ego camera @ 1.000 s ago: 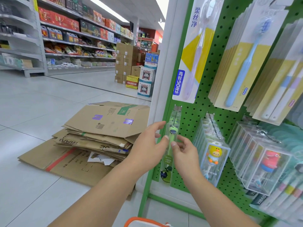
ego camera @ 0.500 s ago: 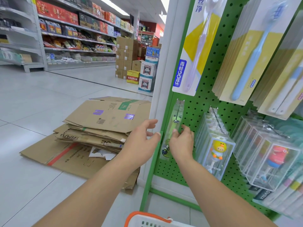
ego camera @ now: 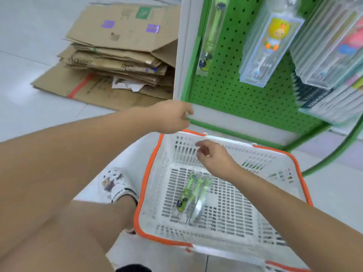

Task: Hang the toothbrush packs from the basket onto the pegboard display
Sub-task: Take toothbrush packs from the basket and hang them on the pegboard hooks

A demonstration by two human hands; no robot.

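Green pack [ego camera: 211, 34] now hangs; right hand [ego camera: 213, 159] dropped over basket [ego camera: 298, 173].

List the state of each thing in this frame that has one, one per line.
basket: on the floor, holding a few packs
toothbrush packs: lying flat on the basket bottom, untouched
green toothbrush pack: hanging on the pegboard
left hand: loosely curled, holding nothing
right hand: above the packs, holding nothing
cardboard boxes: flattened, stacked

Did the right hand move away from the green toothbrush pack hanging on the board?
Yes. The right hand went down from the hung green pack on the pegboard and is now over the basket, above the packs inside.
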